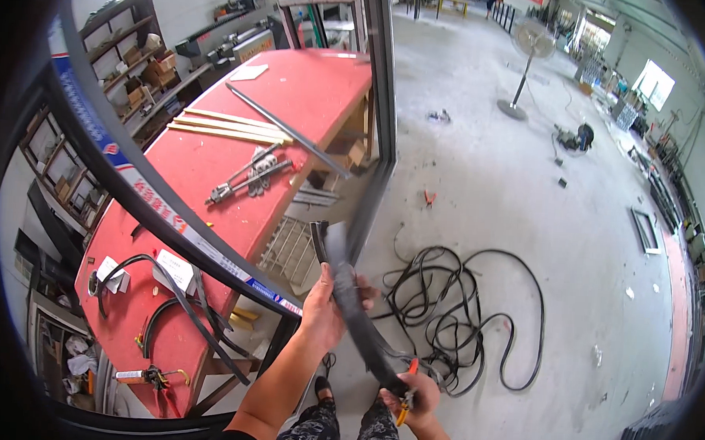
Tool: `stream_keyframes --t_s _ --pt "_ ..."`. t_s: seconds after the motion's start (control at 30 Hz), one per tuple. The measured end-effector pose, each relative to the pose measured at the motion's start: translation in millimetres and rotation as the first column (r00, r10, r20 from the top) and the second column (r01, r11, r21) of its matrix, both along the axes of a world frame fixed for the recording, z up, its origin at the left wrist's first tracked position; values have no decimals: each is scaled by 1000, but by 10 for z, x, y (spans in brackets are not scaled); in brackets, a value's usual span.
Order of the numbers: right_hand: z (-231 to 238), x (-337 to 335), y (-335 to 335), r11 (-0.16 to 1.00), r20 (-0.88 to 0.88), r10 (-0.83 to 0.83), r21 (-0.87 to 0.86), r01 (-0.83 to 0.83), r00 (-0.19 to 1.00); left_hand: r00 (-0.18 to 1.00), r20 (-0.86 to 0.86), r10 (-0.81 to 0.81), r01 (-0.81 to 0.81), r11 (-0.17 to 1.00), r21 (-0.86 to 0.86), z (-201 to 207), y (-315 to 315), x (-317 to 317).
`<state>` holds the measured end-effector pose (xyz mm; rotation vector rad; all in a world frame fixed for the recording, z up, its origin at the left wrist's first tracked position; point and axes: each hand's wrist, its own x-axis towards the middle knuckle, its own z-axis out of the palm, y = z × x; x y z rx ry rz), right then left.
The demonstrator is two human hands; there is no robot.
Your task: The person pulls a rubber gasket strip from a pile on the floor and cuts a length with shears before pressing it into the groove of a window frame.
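My left hand (327, 301) is closed round a wide black rubber strip (355, 314), which is smeared by motion and hangs in front of my body. Toward its lower end, my right hand (417, 402) is closed round a small tool with orange handles (414, 367). The tool's head is hidden, so I cannot tell its exact kind. The strip's lower end lies against the right hand; whether those fingers also grip it is unclear. A tangled heap of thin black rubber strip (475, 300) lies on the floor beyond the right hand.
A dark frame with blue-and-white film (127, 167) stands between me and a red-topped table (295, 84). Yellow strips (231, 128), a metal bar (286, 127), black strip pieces (184, 295) and red-handled pliers (167, 401) lie there. A standing fan (524, 70) is farther off.
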<state>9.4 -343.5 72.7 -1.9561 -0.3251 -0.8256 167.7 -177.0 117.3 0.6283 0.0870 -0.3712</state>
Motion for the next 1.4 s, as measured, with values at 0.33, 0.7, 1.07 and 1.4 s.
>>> stream_keyframes --t_s 0.33,0.7,1.07,1.4 --pt "-4 -155 -125 897 -360 292 424 -123 886 982 157 -108 139 970 -199 728 90 -396" --pt "299 -74 -85 886 -363 377 410 -217 852 933 328 -145 207 965 -161 952 132 -677" --pt "410 14 -31 897 -432 393 376 -234 811 897 440 -46 88 993 -75 1194 149 -824" --pt "176 451 196 980 -125 52 195 -26 991 799 582 152 -151 987 -51 1831 101 -375"
